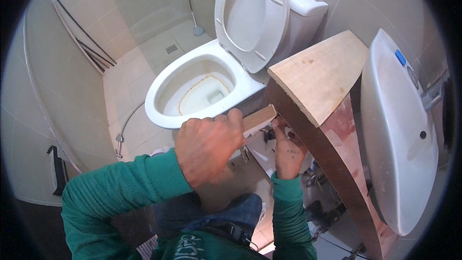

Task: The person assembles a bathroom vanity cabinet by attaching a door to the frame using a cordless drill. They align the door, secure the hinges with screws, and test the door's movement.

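My left hand (209,144) is closed round the near end of a short wooden board (260,119), whose brown edge faces up. The board's far end meets the dark brown side of a wooden cabinet (308,137). My right hand (288,154) is just below that end, fingers curled against the cabinet side; what they pinch, if anything, is hidden. A small metal fitting (268,134) shows beside my right fingers. A second metal piece (245,154) hangs below my left hand, too small to name.
A white toilet (161,115) with its seat raised stands beyond my left hand. A plywood top (320,72) covers the cabinet's far end. To the right, a white washbasin (397,163) sits tilted. A hose (129,123) runs along the floor; several metal tools or fittings lie under the cabinet.
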Motion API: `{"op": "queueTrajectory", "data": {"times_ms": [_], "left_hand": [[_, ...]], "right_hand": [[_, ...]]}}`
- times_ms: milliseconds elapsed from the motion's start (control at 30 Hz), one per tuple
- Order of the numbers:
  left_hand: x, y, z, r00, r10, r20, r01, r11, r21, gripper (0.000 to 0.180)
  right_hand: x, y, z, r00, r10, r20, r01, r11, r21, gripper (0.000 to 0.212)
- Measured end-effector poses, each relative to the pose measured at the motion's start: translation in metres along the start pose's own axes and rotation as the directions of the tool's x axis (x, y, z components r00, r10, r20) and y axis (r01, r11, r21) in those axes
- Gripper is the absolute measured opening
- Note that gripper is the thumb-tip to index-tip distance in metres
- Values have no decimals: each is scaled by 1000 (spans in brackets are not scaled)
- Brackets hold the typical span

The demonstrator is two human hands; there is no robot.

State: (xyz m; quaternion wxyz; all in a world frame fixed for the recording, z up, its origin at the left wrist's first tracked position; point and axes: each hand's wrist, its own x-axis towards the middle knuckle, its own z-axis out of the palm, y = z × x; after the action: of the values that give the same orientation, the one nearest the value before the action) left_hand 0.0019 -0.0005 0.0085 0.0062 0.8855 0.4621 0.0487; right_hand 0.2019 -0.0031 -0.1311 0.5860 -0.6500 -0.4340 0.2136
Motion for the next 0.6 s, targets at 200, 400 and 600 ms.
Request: {"op": "queueTrajectory", "data": {"times_ms": [200, 400, 600], "left_hand": [[5, -1, -2, 999, -8, -31, 8, 1000, 3, 45], [11, -1, -2, 1000, -27, -14, 27, 1000, 5, 46], [12, -2, 1, 1000, -20, -12, 20, 1000, -13, 47]], "right_hand": [[-4, -8, 12, 998, 42, -37, -37, 990, 137, 42], [0, -5, 13, 999, 9, -33, -3, 986, 166, 48], [4, 8, 12, 999, -49, -4, 49, 996, 75, 52]]}}
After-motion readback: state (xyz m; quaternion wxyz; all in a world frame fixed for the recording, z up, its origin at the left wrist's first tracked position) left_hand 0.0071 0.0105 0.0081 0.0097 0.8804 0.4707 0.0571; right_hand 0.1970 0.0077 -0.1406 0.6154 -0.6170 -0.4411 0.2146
